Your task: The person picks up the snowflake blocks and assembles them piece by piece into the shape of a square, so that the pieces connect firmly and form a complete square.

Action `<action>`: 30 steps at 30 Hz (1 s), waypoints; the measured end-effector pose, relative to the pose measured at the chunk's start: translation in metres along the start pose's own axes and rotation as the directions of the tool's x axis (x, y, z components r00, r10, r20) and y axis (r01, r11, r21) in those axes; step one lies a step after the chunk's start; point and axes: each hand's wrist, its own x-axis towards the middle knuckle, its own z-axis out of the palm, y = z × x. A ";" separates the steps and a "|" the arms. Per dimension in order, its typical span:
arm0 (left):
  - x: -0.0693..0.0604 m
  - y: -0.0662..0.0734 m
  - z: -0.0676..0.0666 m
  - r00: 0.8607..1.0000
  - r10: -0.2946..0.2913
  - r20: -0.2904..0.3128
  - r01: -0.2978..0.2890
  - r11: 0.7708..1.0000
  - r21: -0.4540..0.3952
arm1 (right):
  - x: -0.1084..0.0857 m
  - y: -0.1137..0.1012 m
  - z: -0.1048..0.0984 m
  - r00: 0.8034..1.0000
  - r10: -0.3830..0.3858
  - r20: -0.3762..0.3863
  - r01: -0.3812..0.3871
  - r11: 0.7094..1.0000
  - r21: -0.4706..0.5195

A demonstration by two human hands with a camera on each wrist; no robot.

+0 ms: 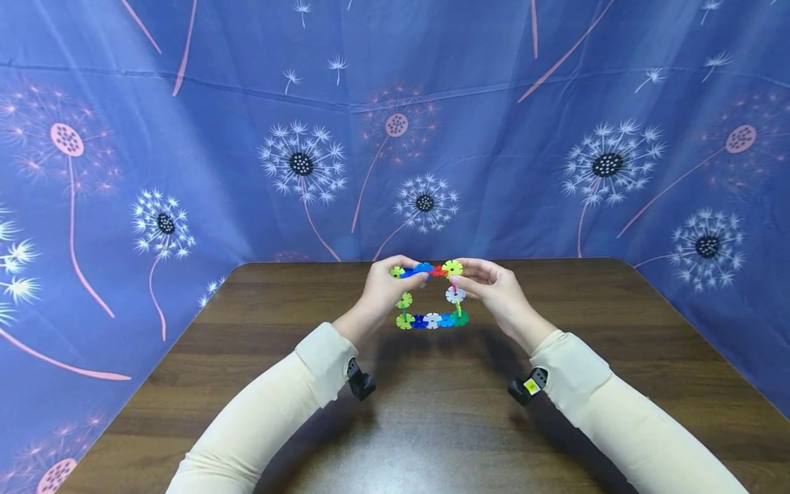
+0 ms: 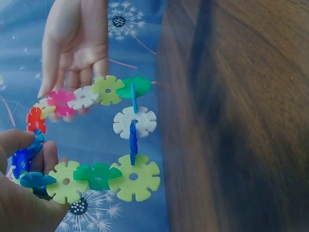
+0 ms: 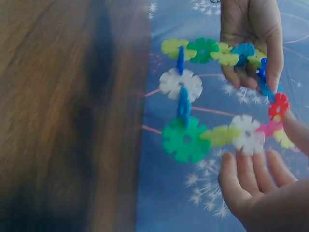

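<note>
A closed loop of interlocking plastic snowflake discs (image 1: 433, 320) is held up above the table, roughly square in outline. My left hand (image 1: 390, 285) pinches the blue discs (image 3: 262, 77) on its upper side between thumb and fingers. At the upper right corner, my right hand (image 1: 505, 298) holds the loop by the yellow disc (image 1: 452, 267), thumb beside the pink disc (image 2: 61, 102) and fingers behind. Between the hands sits a red disc (image 3: 278, 106). The far side carries a white disc (image 2: 134, 122) linked by blue ones to a green disc (image 3: 186, 139) and a yellow-green disc (image 2: 134, 178).
Beneath the hands lies a dark brown wooden table (image 1: 432, 425), with their shadows on it. A blue cloth (image 1: 469, 137) printed with dandelions hangs behind it and along both sides. Each wrist carries a small black camera (image 1: 361, 381).
</note>
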 end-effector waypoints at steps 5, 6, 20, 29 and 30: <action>0.002 0.002 -0.005 0.999 -0.040 0.036 0.042 0.998 -0.048 | -0.004 0.009 -0.009 0.987 0.085 0.135 -0.080 0.996 -0.038; 0.003 0.001 -0.006 0.998 -0.043 0.045 0.045 0.998 -0.052 | -0.004 0.011 -0.010 0.984 0.094 0.153 -0.088 0.995 -0.047; 0.004 -0.009 -0.015 0.983 -0.055 0.173 0.067 0.995 -0.068 | -0.007 0.024 -0.006 0.983 0.140 0.120 -0.150 0.985 0.082; -0.005 -0.023 -0.028 0.965 -0.040 0.259 0.059 0.996 -0.065 | -0.006 0.017 -0.006 0.987 0.150 0.060 -0.158 0.975 0.158; -0.007 -0.025 -0.030 0.964 -0.047 0.260 0.066 0.996 -0.064 | -0.006 0.017 -0.006 0.987 0.152 0.053 -0.159 0.974 0.164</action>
